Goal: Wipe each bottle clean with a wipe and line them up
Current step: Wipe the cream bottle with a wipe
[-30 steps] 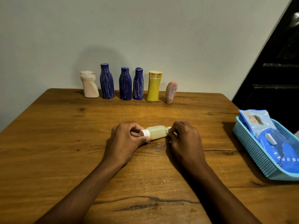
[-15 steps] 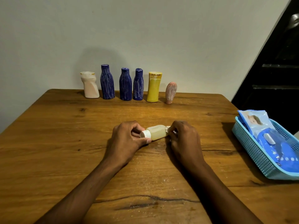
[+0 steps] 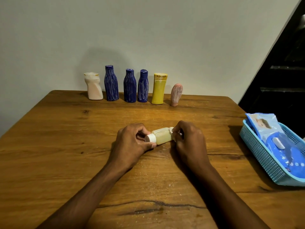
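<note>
A small pale yellow bottle [image 3: 162, 136] with a white cap lies on its side between my hands, just above the middle of the wooden table [image 3: 66, 146]. My left hand [image 3: 132, 142] grips its capped end. My right hand [image 3: 189, 139] pinches a white wipe [image 3: 172, 129] against the bottle's base; most of the wipe is hidden by my fingers. Along the far edge by the wall stand a cream bottle [image 3: 93, 88], three blue bottles [image 3: 111, 83] [image 3: 129, 85] [image 3: 143, 86], a yellow bottle [image 3: 159, 88] and a small pink bottle [image 3: 176, 94].
A light blue plastic basket [image 3: 264, 156] sits at the table's right edge and holds a blue pack of wipes [image 3: 277, 138]. A dark stairway lies beyond the table on the right. White specks dot the wood near my hands.
The small bottle has turned slightly between my hands, its capped end a little lower. Both hands stay in nearly the same place.
</note>
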